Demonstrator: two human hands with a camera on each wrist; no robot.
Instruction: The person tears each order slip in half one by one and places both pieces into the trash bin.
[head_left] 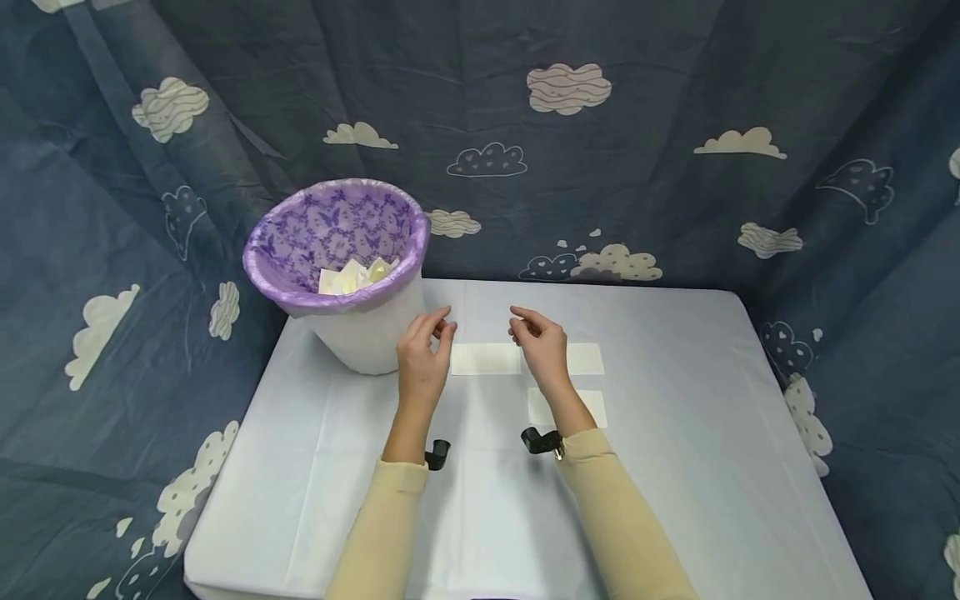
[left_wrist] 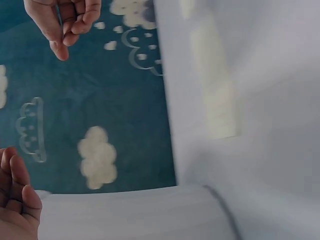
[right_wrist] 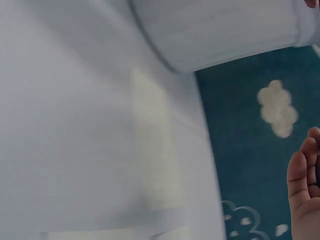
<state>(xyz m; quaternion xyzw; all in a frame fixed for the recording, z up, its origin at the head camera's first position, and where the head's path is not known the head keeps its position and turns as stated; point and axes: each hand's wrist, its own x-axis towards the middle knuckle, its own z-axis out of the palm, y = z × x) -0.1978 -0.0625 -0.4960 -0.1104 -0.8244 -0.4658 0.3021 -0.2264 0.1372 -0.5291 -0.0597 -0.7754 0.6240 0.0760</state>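
Over the white table, my left hand is raised beside the bin, its fingers loosely bent with nothing visible between them. My right hand hovers opposite, palm turned inward, fingers also relaxed and bare. Between the two lies a pale cream paper slip, flat on the cloth and clear of the fingertips. A second slip lies to the right of the right hand, and a third slip sits partly hidden under that wrist. In the left wrist view, both the left hand and right hand appear without anything held.
A white bin with a purple patterned liner stands at the table's back left. Several crumpled pale papers lie inside it. A dark blue curtain with cloud prints hangs behind and around the white-covered table.
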